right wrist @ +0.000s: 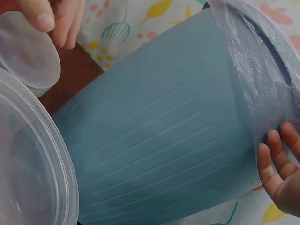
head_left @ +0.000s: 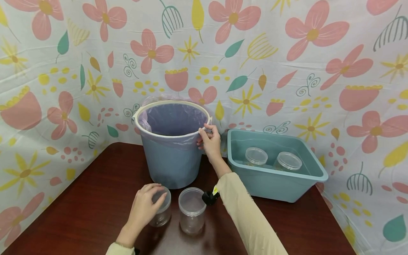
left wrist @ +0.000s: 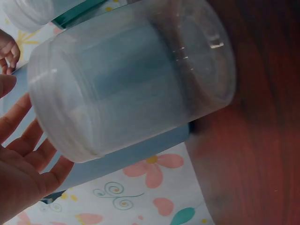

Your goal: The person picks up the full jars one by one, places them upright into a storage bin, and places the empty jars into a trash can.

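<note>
No readable text, brand or number in any view. Closest candidate: yellow sticker (head_left: 215, 190) on the black wrist unit (head_left: 209, 198) at the right sleeve (head_left: 237, 198). Dark mark on it, too small to make out; can't tell if it's a letter, symbol or warning sign. Second candidate, right wrist view: small pale-yellow patch (right wrist: 255, 183) at the side of the blue bin (right wrist: 150, 126), toward the rim end. Could be a label, can't confirm, nothing legible. Bright streaks near the base of the clear jar (left wrist: 131, 84) don't resolve into characters.
</note>
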